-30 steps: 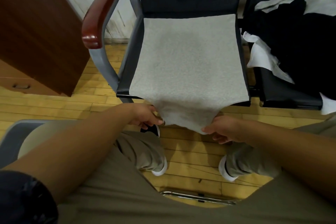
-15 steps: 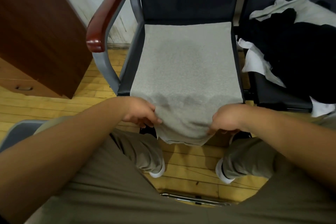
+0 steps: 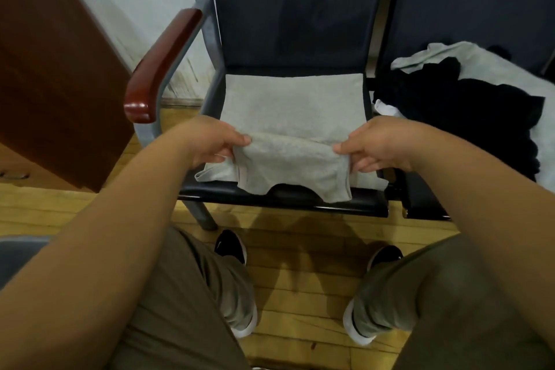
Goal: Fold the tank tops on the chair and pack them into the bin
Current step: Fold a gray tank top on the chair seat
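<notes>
Since a second ago both my hands have lifted the grey tank top's (image 3: pixel 288 117) near end off the seat's front edge and carried it back over the part lying flat. It covers the chair seat (image 3: pixel 372 207) almost side to side. On the neighbouring seat to the right, a heap of black and pale garments (image 3: pixel 468 111) crowds that edge. A red-brown armrest (image 3: pixel 159 69) bounds the left side. My left hand (image 3: pixel 210 144) and right hand (image 3: pixel 381 144) each pinch the raised fold.
</notes>
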`<control>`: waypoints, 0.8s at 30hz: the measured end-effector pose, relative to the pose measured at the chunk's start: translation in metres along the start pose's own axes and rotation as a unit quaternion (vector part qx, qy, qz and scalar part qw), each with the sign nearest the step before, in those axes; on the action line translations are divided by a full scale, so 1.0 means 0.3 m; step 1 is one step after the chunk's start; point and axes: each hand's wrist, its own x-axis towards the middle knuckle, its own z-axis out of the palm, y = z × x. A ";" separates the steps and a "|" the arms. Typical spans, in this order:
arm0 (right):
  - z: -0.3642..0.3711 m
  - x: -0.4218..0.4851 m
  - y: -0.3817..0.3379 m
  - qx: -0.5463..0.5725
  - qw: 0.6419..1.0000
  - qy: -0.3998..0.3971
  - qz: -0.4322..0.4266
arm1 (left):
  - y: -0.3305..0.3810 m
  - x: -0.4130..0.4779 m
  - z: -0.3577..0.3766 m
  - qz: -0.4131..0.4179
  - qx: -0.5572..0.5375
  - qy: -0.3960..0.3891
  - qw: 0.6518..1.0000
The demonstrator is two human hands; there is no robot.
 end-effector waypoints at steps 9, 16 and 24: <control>-0.061 0.248 -0.125 0.095 0.992 0.076 -0.035 | 0.151 0.159 0.013 -0.023 -0.156 -0.006 0.988; -0.086 0.419 -0.193 0.279 0.959 0.012 0.036 | 0.209 0.318 0.005 -0.089 -0.285 -0.008 0.954; -0.128 0.535 -0.193 0.708 0.707 0.001 -0.004 | 0.268 0.431 -0.012 -0.106 -0.749 -0.052 0.652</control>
